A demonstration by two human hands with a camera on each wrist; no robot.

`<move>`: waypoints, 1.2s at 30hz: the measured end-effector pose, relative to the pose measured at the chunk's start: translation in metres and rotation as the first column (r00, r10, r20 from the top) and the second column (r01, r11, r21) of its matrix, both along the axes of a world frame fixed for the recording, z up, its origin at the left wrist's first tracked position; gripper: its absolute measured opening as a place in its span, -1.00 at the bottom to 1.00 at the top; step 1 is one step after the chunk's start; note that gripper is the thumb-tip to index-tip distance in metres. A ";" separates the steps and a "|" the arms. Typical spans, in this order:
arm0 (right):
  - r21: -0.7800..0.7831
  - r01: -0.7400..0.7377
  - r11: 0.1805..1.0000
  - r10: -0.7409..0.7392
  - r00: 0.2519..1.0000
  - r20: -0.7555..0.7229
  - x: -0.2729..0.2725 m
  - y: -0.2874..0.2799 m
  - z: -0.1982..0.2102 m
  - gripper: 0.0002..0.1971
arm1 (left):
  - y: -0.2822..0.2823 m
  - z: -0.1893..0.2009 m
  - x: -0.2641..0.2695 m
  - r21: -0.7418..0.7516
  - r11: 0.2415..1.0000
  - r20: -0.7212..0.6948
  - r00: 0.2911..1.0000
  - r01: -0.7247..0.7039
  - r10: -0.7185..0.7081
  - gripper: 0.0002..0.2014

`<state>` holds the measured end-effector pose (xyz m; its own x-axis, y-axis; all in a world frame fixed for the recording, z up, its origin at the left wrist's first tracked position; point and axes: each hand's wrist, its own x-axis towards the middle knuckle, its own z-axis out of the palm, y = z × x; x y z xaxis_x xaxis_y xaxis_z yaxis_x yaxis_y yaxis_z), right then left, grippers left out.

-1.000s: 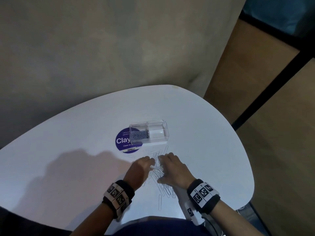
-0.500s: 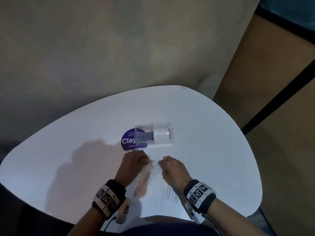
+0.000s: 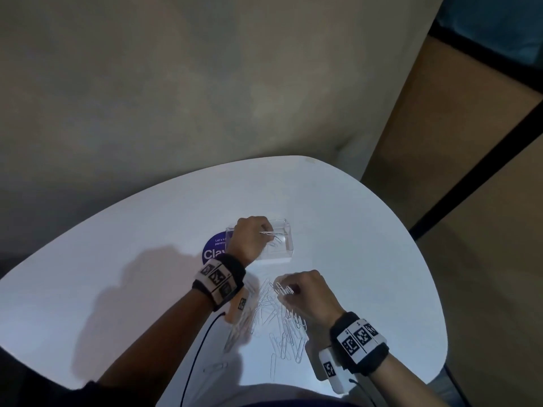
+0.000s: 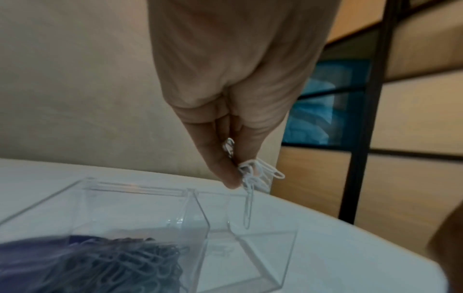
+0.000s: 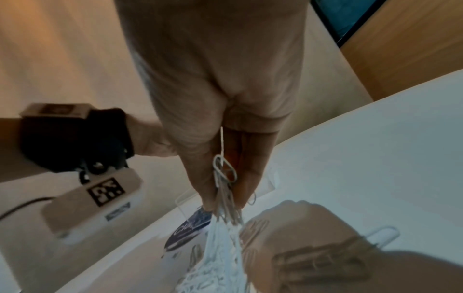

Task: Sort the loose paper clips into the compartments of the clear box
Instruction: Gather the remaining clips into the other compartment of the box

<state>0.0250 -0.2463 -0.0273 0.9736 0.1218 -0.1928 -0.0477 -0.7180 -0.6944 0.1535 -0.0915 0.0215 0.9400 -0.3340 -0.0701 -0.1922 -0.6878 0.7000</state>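
Observation:
The clear box (image 3: 286, 251) (image 4: 250, 255) stands on the white table, and its left compartment holds dark clips (image 4: 120, 263). My left hand (image 3: 251, 239) (image 4: 235, 174) hovers over the right compartment and pinches a few white paper clips (image 3: 270, 234) (image 4: 258, 174), one dangling into the box. My right hand (image 3: 299, 292) (image 5: 225, 200) is lower, over the loose pile of white clips (image 3: 282, 321), and pinches a bunch of clips (image 3: 283, 289) (image 5: 223, 190) lifted off the table.
A purple round sticker (image 3: 213, 252) lies under the box's left end. The rounded table edge (image 3: 435, 289) runs close on the right and a wall stands behind. A stray clip (image 3: 216, 367) lies near my body, and a cable (image 3: 199, 345) hangs from the left wrist.
My left hand has gone from the pile up to the clear box with a few white clips. My right hand stays at the pile and now holds a bunch of clips.

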 end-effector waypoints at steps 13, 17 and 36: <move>0.059 0.123 0.991 -0.123 0.992 0.006 0.037 -0.006 0.047 -0.73 | -0.004 -0.018 0.012 0.034 0.999 0.002 1.000 -0.004 0.003 -0.76; 0.065 0.118 0.991 -0.123 0.989 0.083 0.078 0.000 0.056 -0.80 | 0.042 -0.004 -0.015 -0.033 0.999 0.266 0.964 0.016 -0.006 -0.89; -0.196 -0.063 0.979 0.059 0.998 -0.025 0.125 0.013 0.045 -0.76 | 0.092 -0.058 -0.104 0.206 0.976 0.021 0.998 -0.066 0.063 -0.82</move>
